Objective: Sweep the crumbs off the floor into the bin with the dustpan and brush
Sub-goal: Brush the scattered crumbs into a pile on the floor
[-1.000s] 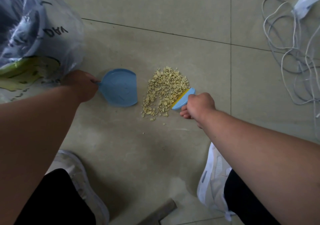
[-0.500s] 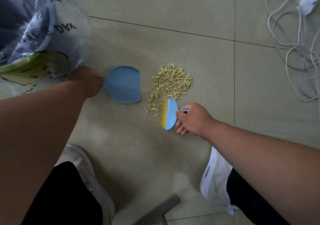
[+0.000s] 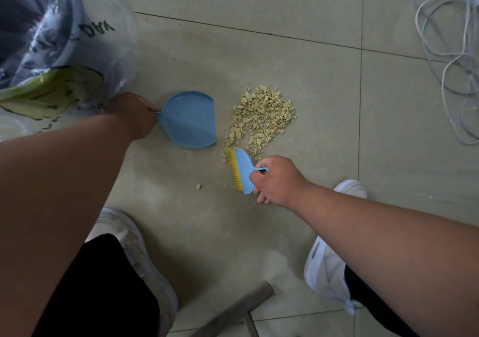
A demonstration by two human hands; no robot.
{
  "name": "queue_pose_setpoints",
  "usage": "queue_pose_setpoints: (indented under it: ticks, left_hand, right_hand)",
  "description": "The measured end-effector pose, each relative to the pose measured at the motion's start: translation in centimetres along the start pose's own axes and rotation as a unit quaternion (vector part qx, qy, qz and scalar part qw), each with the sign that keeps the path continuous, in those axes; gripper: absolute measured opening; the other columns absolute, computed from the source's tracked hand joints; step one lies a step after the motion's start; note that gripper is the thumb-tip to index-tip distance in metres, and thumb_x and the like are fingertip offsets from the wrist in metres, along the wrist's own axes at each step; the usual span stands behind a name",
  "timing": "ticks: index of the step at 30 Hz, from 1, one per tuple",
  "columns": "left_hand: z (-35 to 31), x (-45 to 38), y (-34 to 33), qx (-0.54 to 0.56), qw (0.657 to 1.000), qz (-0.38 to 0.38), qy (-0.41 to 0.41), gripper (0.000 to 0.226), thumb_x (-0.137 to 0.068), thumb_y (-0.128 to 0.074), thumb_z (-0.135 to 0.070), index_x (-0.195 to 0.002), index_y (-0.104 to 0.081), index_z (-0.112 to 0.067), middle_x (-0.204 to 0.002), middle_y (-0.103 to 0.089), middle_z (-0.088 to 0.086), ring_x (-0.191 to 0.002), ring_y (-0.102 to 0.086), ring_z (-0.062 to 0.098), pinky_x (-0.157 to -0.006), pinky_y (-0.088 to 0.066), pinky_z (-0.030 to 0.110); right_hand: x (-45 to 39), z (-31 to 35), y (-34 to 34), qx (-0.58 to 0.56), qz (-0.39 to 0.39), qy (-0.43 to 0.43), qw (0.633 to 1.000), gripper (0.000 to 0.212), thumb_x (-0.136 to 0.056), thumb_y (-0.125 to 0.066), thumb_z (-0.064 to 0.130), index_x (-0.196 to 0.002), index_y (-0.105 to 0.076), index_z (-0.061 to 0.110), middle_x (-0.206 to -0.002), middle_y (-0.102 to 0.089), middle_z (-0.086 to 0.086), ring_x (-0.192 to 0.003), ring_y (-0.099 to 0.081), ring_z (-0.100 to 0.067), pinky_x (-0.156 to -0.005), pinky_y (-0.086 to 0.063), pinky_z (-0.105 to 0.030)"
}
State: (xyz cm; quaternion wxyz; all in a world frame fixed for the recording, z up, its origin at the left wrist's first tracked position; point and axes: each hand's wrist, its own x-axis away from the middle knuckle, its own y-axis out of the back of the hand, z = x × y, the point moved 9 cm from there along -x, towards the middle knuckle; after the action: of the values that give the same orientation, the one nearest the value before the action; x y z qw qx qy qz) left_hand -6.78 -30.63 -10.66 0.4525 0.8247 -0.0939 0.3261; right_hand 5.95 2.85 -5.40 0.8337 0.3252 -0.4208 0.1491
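A pile of pale yellow crumbs (image 3: 261, 115) lies on the tiled floor. My left hand (image 3: 133, 115) grips the handle of a small blue dustpan (image 3: 190, 118), which rests flat on the floor just left of the pile, its straight lip facing the crumbs. My right hand (image 3: 278, 178) holds a blue brush with yellow bristles (image 3: 241, 169) at the near end of the pile, bristles pointing left. Two stray crumbs (image 3: 198, 186) lie nearer to me. The bin, lined with a clear plastic bag (image 3: 51, 41), stands at the upper left.
White cables (image 3: 445, 59) are tangled on the floor at the upper right. My two white shoes (image 3: 324, 266) stand near the bottom of the view, and a grey metal bar (image 3: 241, 308) lies between them.
My right hand has drawn the brush from the pile's right side round to its near end and turned the bristles leftward. The pile now shows a parted groove. The dustpan has stayed in place.
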Motion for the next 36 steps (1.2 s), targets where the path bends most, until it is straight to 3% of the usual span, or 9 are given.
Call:
queue_pose_setpoints:
  ticks: [5,10,14,19,23,28,36]
  left_hand:
    - [0.4,-0.3,0.0,0.023,1.0,-0.003,0.002,0.032,-0.093,-0.058,-0.013,-0.118,-0.078,-0.018,-0.117,-0.073,0.012,-0.113,-0.068,0.033,-0.101,-0.054,0.04]
    - [-0.1,-0.5,0.7,-0.004,0.997,-0.043,-0.066,0.024,-0.088,-0.076,-0.026,-0.107,-0.083,-0.012,-0.11,-0.079,0.014,-0.106,-0.071,0.034,-0.094,-0.057,0.047]
    - [0.4,-0.6,0.7,0.013,0.996,-0.052,-0.069,0.025,-0.084,-0.078,-0.028,-0.103,-0.084,-0.013,-0.1,-0.08,0.015,-0.097,-0.073,0.034,-0.088,-0.059,0.048]
    - [1.0,-1.1,0.8,0.006,0.996,-0.054,-0.067,0.025,-0.085,-0.076,-0.018,-0.108,-0.083,-0.012,-0.107,-0.079,0.014,-0.104,-0.072,0.033,-0.093,-0.059,0.045]
    - [1.1,-1.2,0.7,0.017,0.996,-0.054,-0.07,0.025,-0.087,-0.074,-0.012,-0.11,-0.082,-0.007,-0.107,-0.078,0.019,-0.104,-0.072,0.037,-0.092,-0.058,0.048]
    - [1.3,-1.0,0.8,0.032,0.996,-0.06,-0.063,0.023,-0.085,-0.077,-0.022,-0.105,-0.083,-0.013,-0.099,-0.08,0.014,-0.097,-0.074,0.033,-0.088,-0.06,0.047]
    - [1.1,-0.6,0.8,0.029,0.996,-0.044,-0.079,0.026,-0.084,-0.078,-0.034,-0.102,-0.084,-0.016,-0.092,-0.081,0.011,-0.093,-0.075,0.031,-0.081,-0.06,0.042]
  right_hand:
    - [0.4,1.1,1.9,0.045,-0.073,0.036,0.996,0.015,-0.083,-0.056,0.019,-0.07,-0.062,0.015,-0.062,-0.072,-0.008,-0.043,-0.07,-0.023,-0.047,-0.061,-0.04]
    - [0.9,1.8,-1.8,0.002,0.05,0.031,0.998,0.014,-0.088,-0.055,0.012,-0.086,-0.069,0.01,-0.066,-0.074,-0.015,-0.045,-0.067,-0.025,-0.046,-0.056,-0.031]
    - [1.3,1.8,-6.9,-0.024,0.143,-0.012,0.989,0.019,-0.095,-0.047,0.004,-0.1,-0.064,0.0,-0.072,-0.072,-0.019,-0.047,-0.067,-0.024,-0.043,-0.053,-0.027]
    - [0.7,1.9,-10.6,-0.07,0.2,-0.045,0.976,0.016,-0.101,-0.044,0.002,-0.107,-0.058,0.001,-0.084,-0.07,-0.025,-0.058,-0.069,-0.029,-0.054,-0.059,-0.035]
    - [-0.8,1.3,-10.1,-0.088,0.17,-0.048,0.98,0.011,-0.105,-0.057,0.012,-0.098,-0.061,0.005,-0.084,-0.071,-0.021,-0.061,-0.07,-0.027,-0.055,-0.061,-0.034]
    - [-2.8,0.7,-5.8,-0.028,0.097,-0.012,0.995,0.015,-0.105,-0.059,0.016,-0.09,-0.061,0.014,-0.081,-0.073,-0.016,-0.061,-0.073,-0.022,-0.054,-0.061,-0.03]
    - [-6.3,0.3,4.1,-0.012,-0.009,0.001,1.0,0.017,-0.104,-0.061,0.017,-0.099,-0.063,0.001,-0.086,-0.074,-0.026,-0.063,-0.073,-0.029,-0.05,-0.061,-0.032]
